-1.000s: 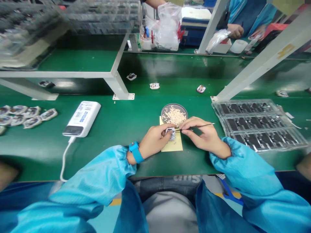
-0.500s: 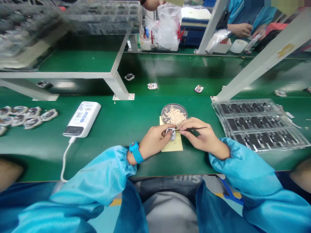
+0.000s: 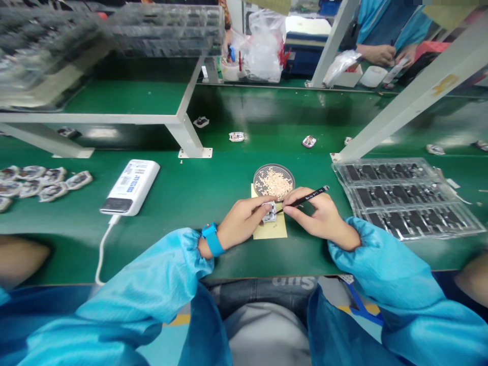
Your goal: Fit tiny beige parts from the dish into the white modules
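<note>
My left hand (image 3: 244, 221) is closed round a small white and grey part (image 3: 269, 210), holding it over a yellow paper pad (image 3: 271, 230) on the green bench. My right hand (image 3: 317, 216) pinches black tweezers (image 3: 305, 197), and their tip touches the part. A blue wrist strap (image 3: 212, 239) sits on my left wrist. Just beyond my hands stands a round mesh dish (image 3: 273, 181) heaped with several tiny pale pieces.
A clear tray of dark parts (image 3: 404, 195) lies at the right. A white power bank (image 3: 130, 186) with a cable lies at the left, and a cluster of small parts (image 3: 41, 184) further left. Several loose parts ride the belt (image 3: 267, 119) behind. White frame legs (image 3: 183, 133) stand nearby. Other people's hands (image 3: 375, 52) work at the back.
The tweezers have tilted up at their rear end, and their tip stays at the part. My left hand has hardly moved. The loose parts on the belt have drifted left.
</note>
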The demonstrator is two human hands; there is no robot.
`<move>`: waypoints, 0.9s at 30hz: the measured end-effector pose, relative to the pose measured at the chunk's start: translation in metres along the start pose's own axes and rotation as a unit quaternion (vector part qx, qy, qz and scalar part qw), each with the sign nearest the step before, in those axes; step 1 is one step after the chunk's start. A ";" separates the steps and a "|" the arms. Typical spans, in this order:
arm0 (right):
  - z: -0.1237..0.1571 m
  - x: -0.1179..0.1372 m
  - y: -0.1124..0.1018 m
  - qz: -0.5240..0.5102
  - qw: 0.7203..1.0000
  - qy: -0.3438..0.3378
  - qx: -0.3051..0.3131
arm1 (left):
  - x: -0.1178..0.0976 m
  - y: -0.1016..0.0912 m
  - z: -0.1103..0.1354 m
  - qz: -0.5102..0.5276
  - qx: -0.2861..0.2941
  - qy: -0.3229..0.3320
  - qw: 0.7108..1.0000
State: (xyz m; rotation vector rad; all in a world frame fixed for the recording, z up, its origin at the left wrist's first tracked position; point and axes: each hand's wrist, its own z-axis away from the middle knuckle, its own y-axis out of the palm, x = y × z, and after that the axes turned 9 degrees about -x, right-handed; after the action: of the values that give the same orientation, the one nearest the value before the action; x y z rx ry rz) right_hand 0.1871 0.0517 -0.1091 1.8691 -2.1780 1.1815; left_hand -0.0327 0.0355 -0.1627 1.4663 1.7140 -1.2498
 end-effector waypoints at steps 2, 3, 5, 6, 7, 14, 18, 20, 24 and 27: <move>0.000 -0.001 0.001 0.000 1.000 0.012 0.000 | -0.001 0.000 0.000 0.005 0.001 0.004 1.000; 0.000 -0.001 0.002 -0.005 1.000 0.021 -0.001 | -0.002 -0.001 0.000 0.008 0.001 0.004 1.000; 0.000 -0.002 0.001 -0.030 0.998 0.052 0.000 | -0.003 -0.002 0.000 0.020 0.004 -0.004 1.000; 0.000 -0.003 -0.001 -0.051 0.996 0.075 0.006 | -0.004 -0.002 -0.001 0.028 0.003 -0.011 1.000; -0.001 -0.004 -0.003 -0.077 0.992 0.100 0.016 | -0.005 -0.002 -0.001 0.037 0.002 -0.020 0.999; -0.011 -0.013 -0.019 -0.178 0.960 0.198 0.090 | -0.001 -0.006 -0.006 0.077 0.003 -0.035 0.996; -0.009 -0.006 -0.022 -0.211 0.946 0.229 0.089 | -0.003 -0.011 -0.006 0.069 -0.019 -0.065 0.995; -0.004 0.001 -0.028 -0.241 0.935 0.251 0.067 | -0.006 -0.014 -0.006 0.055 -0.028 -0.090 0.994; 0.010 0.017 -0.066 -0.239 0.936 0.259 -0.025 | -0.011 -0.018 -0.007 0.094 -0.018 -0.118 0.988; 0.020 0.023 -0.132 -0.145 0.947 0.257 -0.123 | -0.011 -0.018 -0.004 0.131 -0.020 -0.118 0.984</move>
State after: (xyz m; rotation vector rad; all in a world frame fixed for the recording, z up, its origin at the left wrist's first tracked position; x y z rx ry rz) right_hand 0.3030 0.0238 -0.0446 1.4979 -1.6208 1.1160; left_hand -0.0465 0.0346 -0.1462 1.4047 1.3372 -1.1866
